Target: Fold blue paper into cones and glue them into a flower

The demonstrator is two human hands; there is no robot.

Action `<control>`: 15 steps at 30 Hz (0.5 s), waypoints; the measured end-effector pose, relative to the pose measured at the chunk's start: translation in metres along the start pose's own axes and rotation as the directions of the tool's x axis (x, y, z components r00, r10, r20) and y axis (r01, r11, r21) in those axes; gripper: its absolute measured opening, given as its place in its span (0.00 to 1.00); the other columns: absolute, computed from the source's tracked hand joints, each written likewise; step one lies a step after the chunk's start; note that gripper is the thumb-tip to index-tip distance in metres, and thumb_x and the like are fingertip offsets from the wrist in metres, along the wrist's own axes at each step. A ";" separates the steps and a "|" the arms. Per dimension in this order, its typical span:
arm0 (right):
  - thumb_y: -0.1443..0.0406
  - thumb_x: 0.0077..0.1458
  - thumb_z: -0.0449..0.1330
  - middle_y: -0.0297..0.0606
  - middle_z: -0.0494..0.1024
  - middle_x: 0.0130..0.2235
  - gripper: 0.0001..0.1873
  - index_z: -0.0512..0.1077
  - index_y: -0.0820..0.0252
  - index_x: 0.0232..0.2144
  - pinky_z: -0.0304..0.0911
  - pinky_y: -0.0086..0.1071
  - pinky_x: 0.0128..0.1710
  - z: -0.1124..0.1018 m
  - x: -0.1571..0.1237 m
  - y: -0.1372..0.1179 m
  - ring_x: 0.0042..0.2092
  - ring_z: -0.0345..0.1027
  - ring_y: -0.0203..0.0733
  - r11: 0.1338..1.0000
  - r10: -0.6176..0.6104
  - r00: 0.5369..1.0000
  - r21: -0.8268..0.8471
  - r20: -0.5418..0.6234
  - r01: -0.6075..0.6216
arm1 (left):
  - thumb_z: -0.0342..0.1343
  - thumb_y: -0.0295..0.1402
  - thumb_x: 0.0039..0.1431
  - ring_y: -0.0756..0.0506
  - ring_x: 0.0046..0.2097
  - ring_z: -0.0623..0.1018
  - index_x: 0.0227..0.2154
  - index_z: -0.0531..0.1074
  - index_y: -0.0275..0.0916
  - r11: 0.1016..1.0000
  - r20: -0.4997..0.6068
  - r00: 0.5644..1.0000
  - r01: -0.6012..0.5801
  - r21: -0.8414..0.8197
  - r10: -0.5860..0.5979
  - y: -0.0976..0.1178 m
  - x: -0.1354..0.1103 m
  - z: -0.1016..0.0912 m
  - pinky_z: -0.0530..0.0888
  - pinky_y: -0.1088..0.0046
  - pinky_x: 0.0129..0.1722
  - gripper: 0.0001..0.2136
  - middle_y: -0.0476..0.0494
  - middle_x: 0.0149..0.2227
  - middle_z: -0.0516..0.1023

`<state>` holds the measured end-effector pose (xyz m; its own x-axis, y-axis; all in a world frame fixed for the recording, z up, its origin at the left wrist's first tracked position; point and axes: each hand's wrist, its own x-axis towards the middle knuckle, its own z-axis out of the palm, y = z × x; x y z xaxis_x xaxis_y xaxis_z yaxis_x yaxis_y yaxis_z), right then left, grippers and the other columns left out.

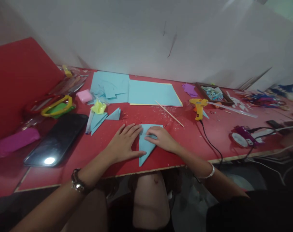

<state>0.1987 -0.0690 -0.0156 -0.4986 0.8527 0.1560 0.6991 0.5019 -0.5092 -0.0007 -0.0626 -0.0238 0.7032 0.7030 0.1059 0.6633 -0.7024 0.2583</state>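
Observation:
A light blue paper (146, 146), folded to a point toward me, lies on the red table (88, 148) near its front edge. My left hand (123, 143) lies flat beside it, fingers stretched out and its thumb along the paper's left edge. My right hand (161, 138) rests on the paper's upper right part, fingers bent and pressing the fold down. Two more folded blue pieces (105, 117) lie a little beyond my left hand.
Blue paper sheets (151, 91) lie at the back with a thin wooden stick (169, 113) across them. A yellow glue gun (198, 108) with a black cord is at the right. A black phone (56, 140), yellow-handled scissors (56, 106) and a pink block (85, 95) are at the left.

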 end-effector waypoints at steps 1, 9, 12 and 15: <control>0.62 0.53 0.54 0.36 0.71 0.31 0.08 0.67 0.61 0.28 0.55 0.28 0.36 0.001 0.000 0.000 0.35 0.63 0.37 1.000 0.003 1.000 0.011 -0.013 -0.003 | 0.44 0.58 0.46 0.39 0.60 0.54 0.58 0.52 0.41 1.000 0.006 1.000 0.003 0.004 -0.003 0.000 0.000 0.000 0.45 0.58 0.59 0.38 0.43 0.60 0.56; 0.62 0.54 0.54 0.34 0.65 0.27 0.10 0.64 0.61 0.24 0.53 0.27 0.33 0.002 0.004 0.002 0.32 0.58 0.35 0.999 -0.009 0.999 -0.044 -0.052 0.007 | 0.45 0.59 0.45 0.39 0.60 0.54 0.58 0.52 0.37 0.999 0.019 1.000 0.010 0.050 -0.011 0.002 0.000 -0.001 0.46 0.58 0.59 0.40 0.40 0.60 0.56; 0.62 0.54 0.53 0.34 0.65 0.28 0.10 0.64 0.61 0.24 0.52 0.27 0.33 0.004 0.004 0.002 0.32 0.58 0.35 0.998 -0.001 0.999 -0.060 -0.041 -0.002 | 0.45 0.58 0.46 0.39 0.60 0.54 0.58 0.52 0.37 0.997 0.024 1.000 0.010 0.074 -0.012 0.003 0.000 -0.002 0.47 0.59 0.59 0.40 0.41 0.60 0.55; 0.62 0.54 0.53 0.35 0.66 0.28 0.10 0.64 0.61 0.25 0.52 0.28 0.34 0.005 0.003 0.001 0.33 0.58 0.36 0.993 0.011 0.999 -0.116 -0.045 -0.017 | 0.45 0.59 0.46 0.40 0.61 0.53 0.58 0.52 0.36 0.996 0.036 0.999 0.011 0.088 -0.014 0.004 0.000 -0.002 0.47 0.59 0.59 0.40 0.41 0.61 0.55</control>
<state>0.1947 -0.0669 -0.0200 -0.4669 0.8640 0.1883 0.7619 0.5011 -0.4104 0.0010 -0.0650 -0.0205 0.7027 0.7082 0.0673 0.6908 -0.7019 0.1736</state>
